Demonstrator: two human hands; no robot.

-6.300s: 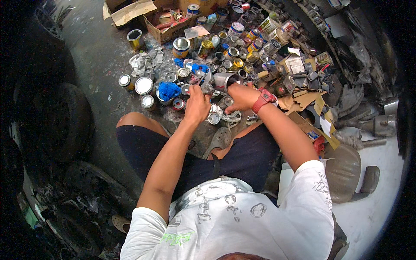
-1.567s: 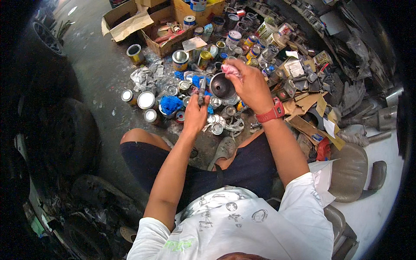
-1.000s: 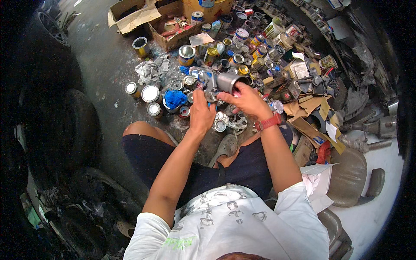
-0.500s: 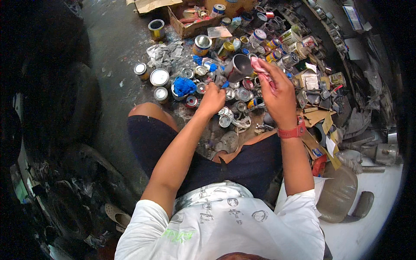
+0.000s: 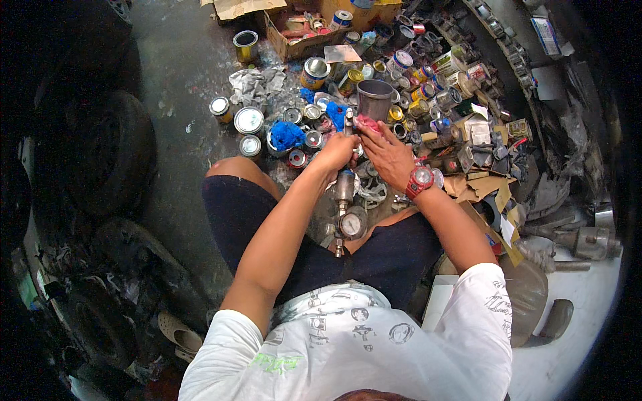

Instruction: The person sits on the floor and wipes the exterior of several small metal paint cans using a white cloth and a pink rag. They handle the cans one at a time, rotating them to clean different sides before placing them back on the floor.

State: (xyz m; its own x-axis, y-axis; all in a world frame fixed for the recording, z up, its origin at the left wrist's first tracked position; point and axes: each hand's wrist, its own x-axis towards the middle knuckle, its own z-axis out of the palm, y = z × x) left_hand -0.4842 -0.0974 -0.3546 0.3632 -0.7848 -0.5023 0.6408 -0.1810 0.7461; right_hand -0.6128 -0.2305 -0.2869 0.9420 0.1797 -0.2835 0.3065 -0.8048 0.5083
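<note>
My left hand (image 5: 340, 152) is closed round the handle of a metal spray gun (image 5: 344, 188), whose shiny top end sticks up past my fingers. A round pressure gauge (image 5: 350, 224) sits at the gun's lower end, over my lap. Beyond the gun is a dark grey cup (image 5: 376, 100), its round mouth showing; its join to the gun is hidden by my right hand. That right hand (image 5: 388, 155) presses a pink cloth (image 5: 369, 124) against the gun beside the cup, its fingers held together and partly covering the cloth.
Several paint cans (image 5: 249, 120) and lids stand close around my hands, with blue crumpled cloth (image 5: 287, 136) on one can. Farther off lie grey rags (image 5: 257, 84) and a cardboard box (image 5: 301, 44). Torn cardboard (image 5: 468, 189) is at the right, a tyre (image 5: 114, 150) at the left.
The cup has turned from tilted to more upright, and the gauge end of the spray gun now shows. My right hand has come down and left with the pink cloth, next to my left hand.
</note>
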